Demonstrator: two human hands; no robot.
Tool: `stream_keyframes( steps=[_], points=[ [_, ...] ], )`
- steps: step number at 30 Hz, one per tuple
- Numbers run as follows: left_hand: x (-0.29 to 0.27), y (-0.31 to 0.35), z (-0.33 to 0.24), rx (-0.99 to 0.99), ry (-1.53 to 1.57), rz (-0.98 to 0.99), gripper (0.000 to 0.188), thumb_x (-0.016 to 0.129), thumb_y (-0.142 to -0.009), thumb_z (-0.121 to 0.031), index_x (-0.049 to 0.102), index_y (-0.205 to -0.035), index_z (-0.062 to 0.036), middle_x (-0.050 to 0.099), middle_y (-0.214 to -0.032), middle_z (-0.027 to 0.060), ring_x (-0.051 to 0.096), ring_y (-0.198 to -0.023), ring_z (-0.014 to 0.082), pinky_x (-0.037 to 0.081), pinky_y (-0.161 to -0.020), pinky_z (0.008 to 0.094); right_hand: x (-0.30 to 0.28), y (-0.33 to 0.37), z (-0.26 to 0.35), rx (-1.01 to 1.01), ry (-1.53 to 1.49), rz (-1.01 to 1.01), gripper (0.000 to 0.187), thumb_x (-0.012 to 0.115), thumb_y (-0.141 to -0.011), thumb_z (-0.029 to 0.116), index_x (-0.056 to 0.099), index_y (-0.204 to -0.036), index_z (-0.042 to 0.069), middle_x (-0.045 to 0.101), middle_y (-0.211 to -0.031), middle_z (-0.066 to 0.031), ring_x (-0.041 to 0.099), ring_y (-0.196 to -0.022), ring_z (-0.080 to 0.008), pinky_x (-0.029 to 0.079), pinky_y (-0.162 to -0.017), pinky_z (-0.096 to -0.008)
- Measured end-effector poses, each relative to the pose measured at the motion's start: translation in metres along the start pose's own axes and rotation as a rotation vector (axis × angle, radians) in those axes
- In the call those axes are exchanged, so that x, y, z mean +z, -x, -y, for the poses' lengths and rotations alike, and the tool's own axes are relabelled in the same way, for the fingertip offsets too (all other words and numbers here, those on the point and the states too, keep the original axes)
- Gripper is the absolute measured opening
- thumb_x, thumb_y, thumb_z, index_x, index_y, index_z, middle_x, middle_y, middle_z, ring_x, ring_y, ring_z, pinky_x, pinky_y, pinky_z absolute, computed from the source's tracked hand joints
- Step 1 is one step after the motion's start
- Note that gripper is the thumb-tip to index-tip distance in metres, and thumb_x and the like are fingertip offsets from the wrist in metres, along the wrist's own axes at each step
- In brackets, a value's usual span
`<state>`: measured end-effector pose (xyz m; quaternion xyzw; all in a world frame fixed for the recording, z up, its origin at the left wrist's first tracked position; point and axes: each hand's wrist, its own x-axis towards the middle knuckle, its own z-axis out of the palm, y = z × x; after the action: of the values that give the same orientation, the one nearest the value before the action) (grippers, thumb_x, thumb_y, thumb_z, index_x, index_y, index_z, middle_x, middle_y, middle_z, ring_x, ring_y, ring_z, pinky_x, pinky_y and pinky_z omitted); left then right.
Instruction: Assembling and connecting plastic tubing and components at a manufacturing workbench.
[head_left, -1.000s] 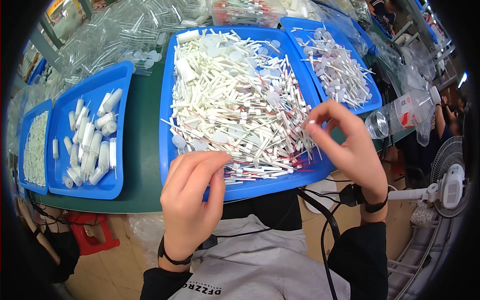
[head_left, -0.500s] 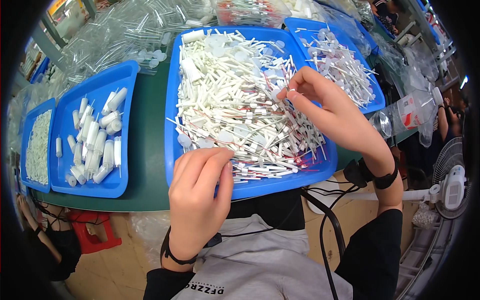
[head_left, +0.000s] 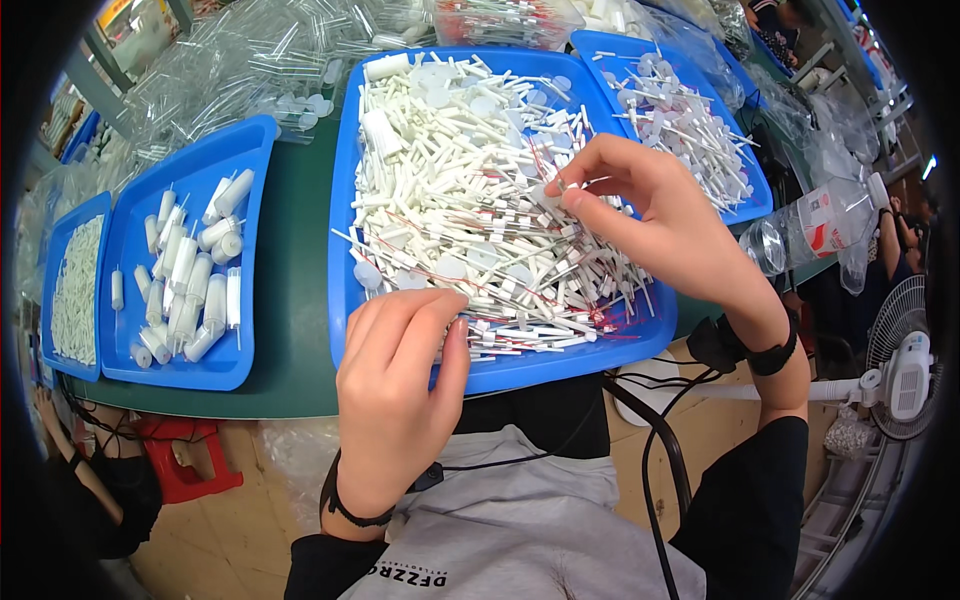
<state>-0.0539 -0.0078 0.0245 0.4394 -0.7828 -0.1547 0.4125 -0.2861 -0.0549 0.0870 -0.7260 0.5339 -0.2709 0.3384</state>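
A large blue tray holds a heap of short white tubes, thin parts with red wires and translucent discs. Over the tray's near left part, my left hand has curled fingers, with thumb and index tips close together; whatever lies between them is hidden. My right hand hovers above the right side of the heap, thumb and index pinched beside a translucent disc and red wires. Its pinched piece is too small to name.
At left, one blue tray holds white cylinders and a smaller tray holds tiny white pieces. Another blue tray at back right holds discs and tubes. Clear plastic tubes lie behind; a plastic bottle and fan are at right.
My right hand has shifted slightly left, its fingertips still pinched over the heap. My left hand has barely moved.
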Motion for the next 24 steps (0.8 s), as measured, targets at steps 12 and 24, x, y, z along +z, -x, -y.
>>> stream_keyframes(
  steps=[12, 24],
  points=[
    [0.001, -0.015, -0.025, -0.092, 0.221, -0.117, 0.036, 0.070, -0.073, 0.004, 0.064, -0.108, -0.0008, 0.065, -0.101, 0.0121, 0.063, -0.086, 0.0207, 0.049, -0.072, 0.0302, 0.010, 0.036, 0.023, -0.136, -0.357, -0.120, 0.011, 0.057, -0.088, -0.002, 0.055, -0.099, -0.003, 0.064, -0.101, -0.0156, 0.060, -0.103, -0.0208, 0.045, -0.093, -0.0356],
    [0.018, -0.013, -0.028, 0.040, 0.459, -0.227, 0.033, 0.075, -0.067, 0.009, 0.068, -0.098, 0.0004, 0.066, -0.091, 0.0120, 0.066, -0.079, 0.0217, 0.054, -0.068, 0.0289, 0.042, 0.061, 0.021, -0.286, -0.603, -0.176, 0.013, 0.060, -0.084, -0.005, 0.055, -0.096, -0.002, 0.064, -0.095, -0.0172, 0.062, -0.092, -0.0233, 0.047, -0.087, -0.0378]
  ],
)
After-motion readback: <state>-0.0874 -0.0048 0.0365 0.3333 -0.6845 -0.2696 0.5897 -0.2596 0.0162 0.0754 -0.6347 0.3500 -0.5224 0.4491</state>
